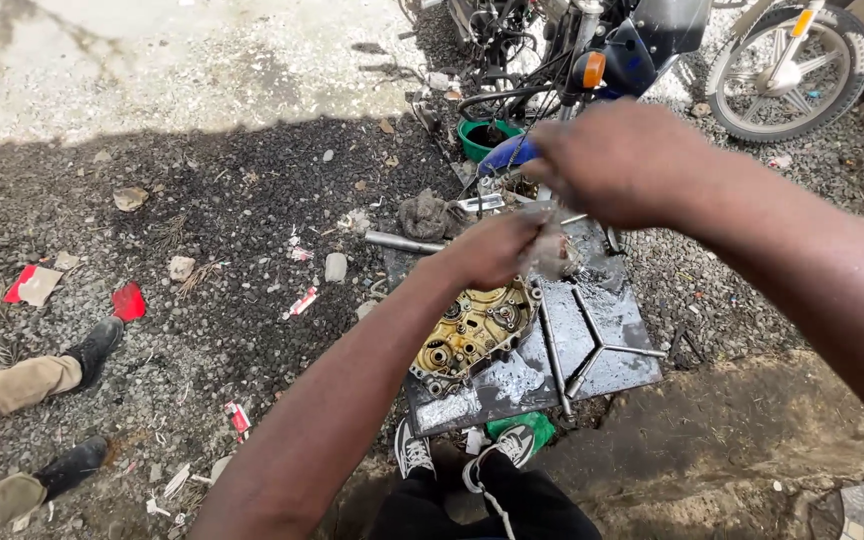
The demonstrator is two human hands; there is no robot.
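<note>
an engine casing [472, 335] is laid on the left part of a metal sheet [612, 370], with a y-shaped wrench [592, 345] set just to its right on the same sheet. above the sheet both hands are held, the left hand [497, 250] below and left of the right hand [617, 165] (a small part is blurred between them). a motorcycle [592, 40] is parked behind, a bowl [487, 138] before it. two shoes [87, 400] are seen far left.

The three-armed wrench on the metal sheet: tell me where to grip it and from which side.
Grip the three-armed wrench at its hub, where the three arms meet, coming straight down from above. It lies flat on the wet metal sheet, so no side gives room under it. The hub looks clear of the engine casing beside it. Both the left hand and right hand are busy above.
</note>
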